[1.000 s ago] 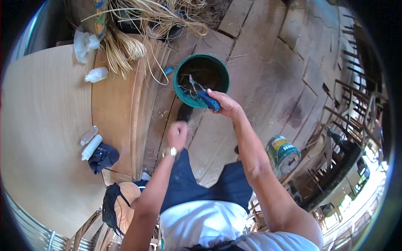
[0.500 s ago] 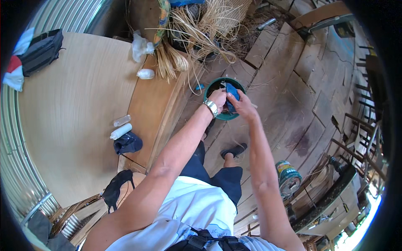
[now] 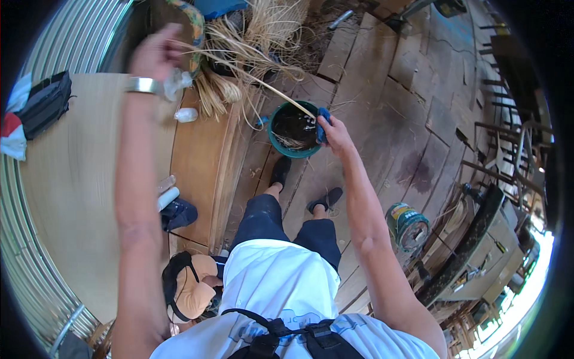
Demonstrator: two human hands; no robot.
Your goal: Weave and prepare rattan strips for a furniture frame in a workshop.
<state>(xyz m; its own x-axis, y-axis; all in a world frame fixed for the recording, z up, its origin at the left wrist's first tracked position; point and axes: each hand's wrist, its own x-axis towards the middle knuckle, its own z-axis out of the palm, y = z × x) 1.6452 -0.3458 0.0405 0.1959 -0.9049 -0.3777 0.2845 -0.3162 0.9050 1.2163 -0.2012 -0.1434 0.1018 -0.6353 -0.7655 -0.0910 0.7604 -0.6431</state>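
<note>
Straw-coloured and thin, the strand (image 3: 281,95) is running from the blue cloth (image 3: 323,113) toward the upper left, crossing the front of the loose pile (image 3: 269,36). The cloth is sitting bunched in the right hand (image 3: 336,133), fingers wrapping round it, right by the bucket (image 3: 297,154); can't tell if it's touching the rim. The left hand (image 3: 156,55) is hanging way up and left, and it's blurring badly. The strand is heading its way and the fingers are looking curled, but honestly I can't tell if they're gripping it.

So I'm reading this as the step where a strand is being run through the cloth, stretching between the two hands. What the next move is calling for, imo: a snug but not crushing squeeze on the cloth, plus a clean line for the strand, since it's passing so close to the pile that it's kinda asking for a snag.

The bucket is standing on the plank floor (image 3: 371,173), holding something dark and shiny (I'm guessing water) and some pale bits. Farther out, a bundle (image 3: 215,93) is lying at the far end of the bench (image 3: 200,161), with a white bottle (image 3: 186,115) sitting just beside it. A dark cap (image 3: 179,214) is lying nearer the person, and a green can (image 3: 409,227) is resting off to the right.
</note>
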